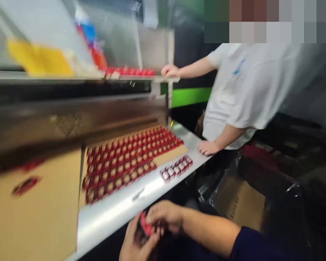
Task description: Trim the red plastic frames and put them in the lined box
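Both my hands are low at the bottom centre, below the front edge of a metal table (116,212). My left hand (134,241) and my right hand (164,215) are closed together on a small red packet (146,225). On the table lies a cardboard sheet (170,155) covered with many rows of small red packets (130,156). A short row of the same packets (176,168) lies by the table's edge. The picture is smeared by motion.
A person in a white T-shirt (247,90) stands at the right, one hand (208,147) flat on the table, the other (170,70) on an upper shelf (70,78) holding red and yellow items. A large cardboard sheet (35,217) lies at left. A black-lined cardboard box (240,201) stands below.
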